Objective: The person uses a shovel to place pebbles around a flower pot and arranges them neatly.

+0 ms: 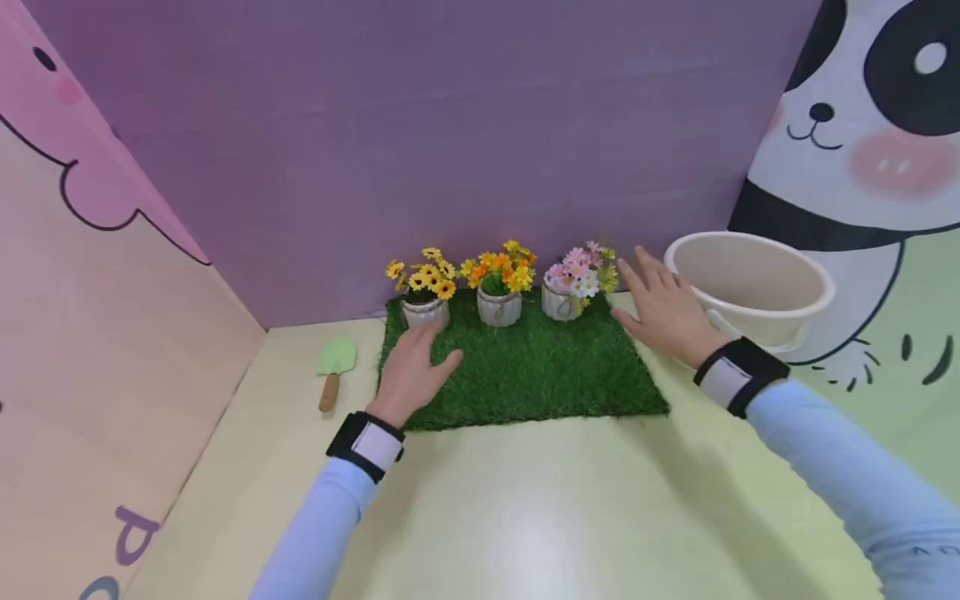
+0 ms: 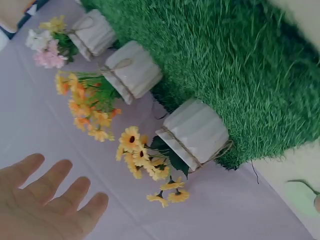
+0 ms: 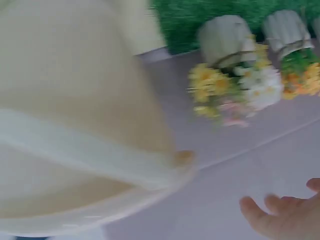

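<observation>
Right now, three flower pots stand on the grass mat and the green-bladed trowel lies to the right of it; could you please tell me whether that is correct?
Not quite: the green-bladed trowel lies to the left of the grass mat, as the head view shows. The three flower pots do stand on the mat.

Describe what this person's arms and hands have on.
The left hand and right hand are gloveless. Each wrist has a black band with a pale rectangular panel. The long sleeves are light blue; dark markings show on the right one.
</observation>
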Demonstrator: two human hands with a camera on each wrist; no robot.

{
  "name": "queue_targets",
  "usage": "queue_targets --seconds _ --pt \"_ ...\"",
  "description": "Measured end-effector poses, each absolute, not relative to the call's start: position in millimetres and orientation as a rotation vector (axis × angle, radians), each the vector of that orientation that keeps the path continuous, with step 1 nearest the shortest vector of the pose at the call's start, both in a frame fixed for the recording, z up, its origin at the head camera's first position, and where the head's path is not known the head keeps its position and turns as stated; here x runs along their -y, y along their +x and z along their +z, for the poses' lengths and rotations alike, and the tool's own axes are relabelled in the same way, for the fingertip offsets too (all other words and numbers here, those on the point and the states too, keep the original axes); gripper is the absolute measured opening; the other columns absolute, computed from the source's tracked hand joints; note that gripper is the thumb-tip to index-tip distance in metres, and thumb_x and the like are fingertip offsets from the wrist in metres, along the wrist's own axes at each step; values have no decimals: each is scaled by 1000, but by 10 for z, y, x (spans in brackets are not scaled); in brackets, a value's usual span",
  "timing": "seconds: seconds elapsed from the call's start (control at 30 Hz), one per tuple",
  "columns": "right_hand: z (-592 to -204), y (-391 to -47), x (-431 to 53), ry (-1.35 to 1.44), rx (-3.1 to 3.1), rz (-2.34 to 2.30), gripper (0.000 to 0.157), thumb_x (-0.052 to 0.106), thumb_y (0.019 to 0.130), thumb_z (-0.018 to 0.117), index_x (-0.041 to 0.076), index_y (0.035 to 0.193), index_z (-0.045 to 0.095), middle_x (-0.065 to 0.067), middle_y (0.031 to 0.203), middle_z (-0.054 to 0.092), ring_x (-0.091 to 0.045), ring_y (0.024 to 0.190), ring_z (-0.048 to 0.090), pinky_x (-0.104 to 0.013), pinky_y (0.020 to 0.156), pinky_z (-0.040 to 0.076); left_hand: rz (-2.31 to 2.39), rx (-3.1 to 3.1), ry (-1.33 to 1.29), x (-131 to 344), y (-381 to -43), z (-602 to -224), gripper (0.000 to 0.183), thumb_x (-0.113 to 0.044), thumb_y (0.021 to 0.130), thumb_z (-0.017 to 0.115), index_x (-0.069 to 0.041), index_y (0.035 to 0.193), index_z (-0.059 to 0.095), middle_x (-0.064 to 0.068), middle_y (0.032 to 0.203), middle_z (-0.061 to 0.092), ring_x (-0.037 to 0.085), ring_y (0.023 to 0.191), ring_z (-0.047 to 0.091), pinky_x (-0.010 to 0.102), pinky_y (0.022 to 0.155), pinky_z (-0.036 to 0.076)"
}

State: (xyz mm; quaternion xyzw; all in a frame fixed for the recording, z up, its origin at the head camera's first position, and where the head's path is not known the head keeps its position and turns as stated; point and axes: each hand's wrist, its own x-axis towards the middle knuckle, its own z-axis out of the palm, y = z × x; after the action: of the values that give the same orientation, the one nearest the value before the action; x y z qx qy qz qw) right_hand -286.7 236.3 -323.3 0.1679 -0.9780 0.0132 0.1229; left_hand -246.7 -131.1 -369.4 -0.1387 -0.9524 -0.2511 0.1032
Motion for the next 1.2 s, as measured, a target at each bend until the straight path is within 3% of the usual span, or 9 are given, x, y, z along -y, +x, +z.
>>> queue_targets --seconds 0.13,0.23,0.3,0.37,0.47,0.6,0.83,1.2 --pt "-3304 -2795 -2701 414 2799 89 66 37 94 46 0 143 22 -31 146 13 -47 133 15 -63 104 18 -810 2770 -339 1383 -2200 -3835 60 -45 90 50 -10 138 40 14 139 42 33 129 37 51 103 35" --pt "-3360 -2828 -2922 368 2757 136 57 31 94 46 -2 138 30 -34 134 33 -49 124 30 -63 99 25 -867 2759 -306 1400 -2029 -3935 58 -45 90 50 -12 137 41 13 138 43 32 129 37 51 101 37" --pt "-3397 -2871 -3046 354 2754 161 51 30 96 44 0 136 33 -35 114 50 -50 103 48 -60 84 39 -893 2753 -290 1395 -1942 -3980 58 -45 90 51 -13 137 42 12 138 44 31 129 37 51 101 37" --pt "-3424 -2916 -3130 357 2765 172 47 30 97 40 2 133 36 -33 93 57 -47 77 55 -55 61 45 -915 2748 -280 1388 -1874 -4005 57 -45 89 52 -14 136 43 12 138 44 31 129 37 51 101 37" --pt "-3444 -2936 -3183 325 2790 171 40 36 98 36 1 112 48 -23 65 54 -38 51 52 -45 38 35 -919 2746 -278 1371 -1801 -4006 56 -44 89 53 -15 136 44 11 137 45 30 128 38 51 101 38" --pt "-3487 -2919 -3176 275 2785 135 41 38 98 35 2 81 46 -14 56 47 -34 46 48 -43 35 31 -903 2716 -331 1344 -1727 -4004 50 -37 89 56 -13 133 48 10 135 48 29 126 41 49 99 40" --pt "-3516 -2938 -3214 248 2803 88 41 37 99 31 1 83 41 -17 56 48 -37 47 48 -44 36 33 -881 2656 -444 1288 -1689 -4001 44 -30 88 60 -10 127 54 7 133 49 27 125 42 46 99 41" --pt "-3567 -2754 -3207 302 2662 25 36 29 97 43 0 76 39 -14 49 42 -32 40 39 -42 34 28 -878 2691 -374 1237 -1650 -4035 39 -36 89 57 -17 124 57 3 125 57 24 119 50 44 97 43"
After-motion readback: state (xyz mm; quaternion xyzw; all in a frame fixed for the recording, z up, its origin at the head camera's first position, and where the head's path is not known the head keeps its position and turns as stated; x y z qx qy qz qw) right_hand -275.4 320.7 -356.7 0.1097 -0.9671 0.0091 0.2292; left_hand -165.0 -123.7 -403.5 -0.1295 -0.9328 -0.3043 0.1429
